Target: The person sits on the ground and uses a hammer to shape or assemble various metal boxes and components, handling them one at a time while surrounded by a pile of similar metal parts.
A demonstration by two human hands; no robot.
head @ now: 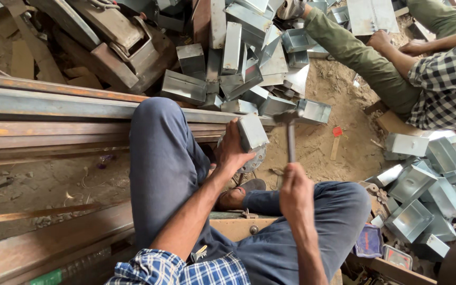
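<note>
Sheet-metal box (251, 132), grey and folded, sits clasped in the left hand (231, 150) above a round metal block (254, 157) between the person's knees. Right hand (295, 192) is wrapped tight around a hammer (290, 134) (head raised just beside the box). Similar boxes (423, 200) lie piled nearby.

Dull silver-grey on the folded metal box (251, 132) clasped in the left hand (231, 150); grey steel handle and darker head on the hammer (290, 138) gripped by the right hand (295, 191); beneath both grips, faded blue-grey trousers (162, 169); nearer still, blue-and-white checked shirt (178, 269)
</note>
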